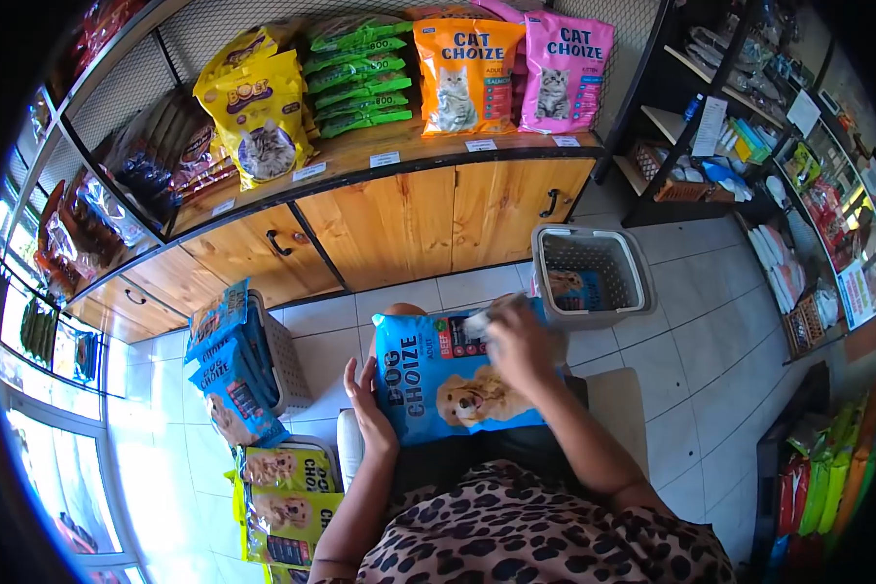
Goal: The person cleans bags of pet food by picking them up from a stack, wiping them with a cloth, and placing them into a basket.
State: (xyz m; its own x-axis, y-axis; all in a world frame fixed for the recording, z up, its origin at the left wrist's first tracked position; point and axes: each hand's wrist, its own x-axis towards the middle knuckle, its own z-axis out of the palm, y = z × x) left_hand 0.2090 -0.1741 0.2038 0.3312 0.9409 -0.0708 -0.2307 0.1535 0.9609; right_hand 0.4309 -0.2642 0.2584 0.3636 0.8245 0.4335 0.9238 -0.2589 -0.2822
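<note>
Across my lap lies a blue bag of dog food (428,380), printed with a golden dog and its lettering turned sideways. My left hand (372,414) rests against the bag's left edge with its fingers stretched out. On the upper right part of the bag is my right hand (521,350), closed around a greyish-white cloth (477,324). The hand and cloth are smeared by motion, and they cover part of the bag's print.
A grey basket (642,282) with a blue bag inside stands ahead right. To the left, blue bags (229,380) fill another basket (287,360), near yellow-green bags (287,511). A wooden cabinet (389,229) ahead carries cat food bags (467,78). Shelves (672,127) line the right.
</note>
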